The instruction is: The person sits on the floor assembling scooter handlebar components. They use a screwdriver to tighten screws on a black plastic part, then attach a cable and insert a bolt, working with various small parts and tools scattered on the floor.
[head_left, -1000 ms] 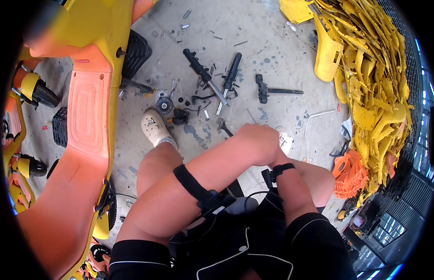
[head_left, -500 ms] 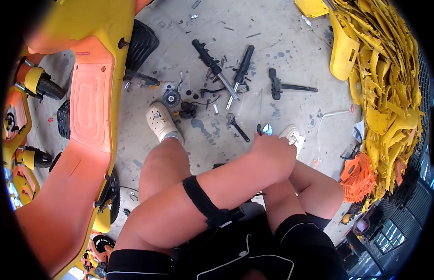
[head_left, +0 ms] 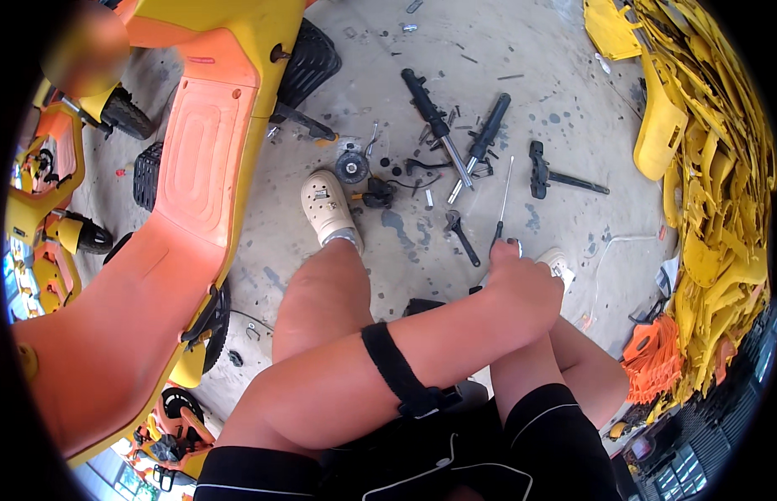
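My left hand [head_left: 526, 288] is above my right shin, its arm crossing my lap with a black strap [head_left: 397, 371] around the forearm. The fingers are curled; a small shiny piece [head_left: 519, 248] shows at the fingertips, its kind unclear. My right forearm [head_left: 522, 367] runs up behind the left hand, which hides my right hand. Close to the left fingertips, a long thin screwdriver [head_left: 505, 196] with a dark handle appears to lie on the floor. An adjustable wrench [head_left: 462, 238] lies left of it.
Two fork tubes [head_left: 434, 121] [head_left: 484, 138], a round hub-like part [head_left: 352, 167] and a black T-shaped part [head_left: 560, 177] lie on the floor. An orange-and-yellow scooter body [head_left: 201, 159] stands left. Yellow panels [head_left: 722, 209] and orange pieces [head_left: 653, 359] are piled right.
The view has swung, so the scene sits farther right and slightly lower. Less of the shiny piece shows at my left fingertips. The floor parts keep their layout.
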Demonstrator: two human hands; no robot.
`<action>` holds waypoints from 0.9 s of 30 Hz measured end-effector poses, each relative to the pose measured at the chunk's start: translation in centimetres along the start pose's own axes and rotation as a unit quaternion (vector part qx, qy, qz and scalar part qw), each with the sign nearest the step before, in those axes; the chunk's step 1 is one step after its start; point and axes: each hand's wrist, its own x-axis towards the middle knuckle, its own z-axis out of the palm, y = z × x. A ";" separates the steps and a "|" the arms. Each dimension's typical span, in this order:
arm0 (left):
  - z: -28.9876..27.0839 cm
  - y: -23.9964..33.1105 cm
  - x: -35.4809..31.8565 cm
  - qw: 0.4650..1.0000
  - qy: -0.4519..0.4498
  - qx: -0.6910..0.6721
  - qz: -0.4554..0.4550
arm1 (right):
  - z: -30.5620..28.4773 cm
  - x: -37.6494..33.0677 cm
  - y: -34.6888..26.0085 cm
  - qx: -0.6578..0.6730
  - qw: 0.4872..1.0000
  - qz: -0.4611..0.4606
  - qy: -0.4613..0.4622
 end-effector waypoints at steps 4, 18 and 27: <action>0.2 -0.1 0.9 0.998 -0.006 0.052 0.047 | -1.7 -1.7 1.0 -0.020 1.000 0.011 0.010; -1.7 -0.1 0.1 0.995 0.092 0.005 0.045 | 2.7 -5.7 0.5 0.003 0.972 -0.196 -0.133; -4.0 -1.3 -1.5 0.994 0.096 -0.004 0.045 | 3.4 -9.0 -4.8 -0.065 0.923 -0.323 -0.197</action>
